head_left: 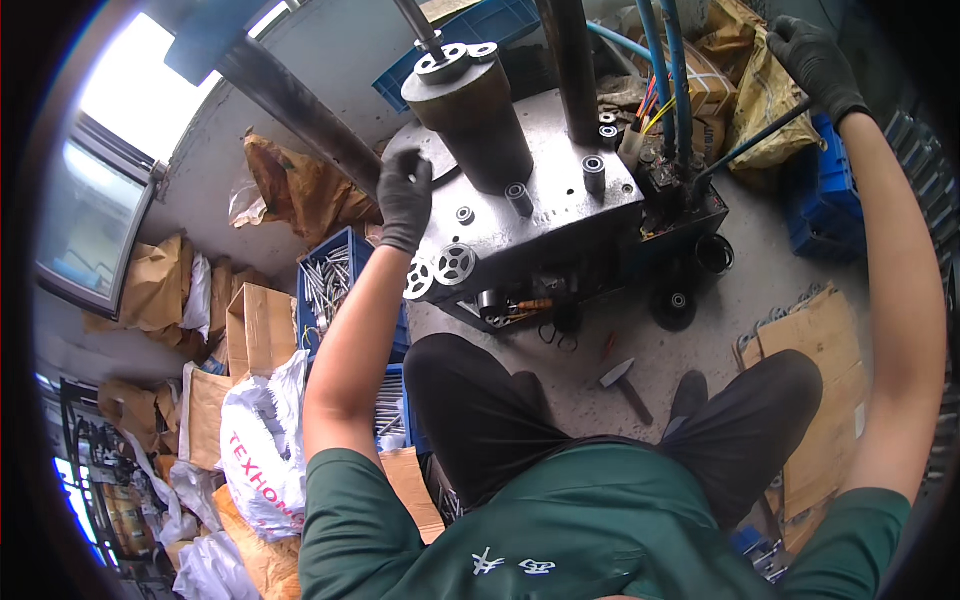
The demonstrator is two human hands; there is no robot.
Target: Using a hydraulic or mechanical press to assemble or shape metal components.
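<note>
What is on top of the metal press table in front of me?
On the press table stand a wide dark cylinder and small cylindrical parts. Your left hand hides some surface; what lies directly beneath the wide cylinder is covered.

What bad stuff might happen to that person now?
The left hand is close to the thick metal cylinder under the rod; it might get pinched if the rod moves.

The hammer lies on the floor near a foot, so someone might trip.
</note>
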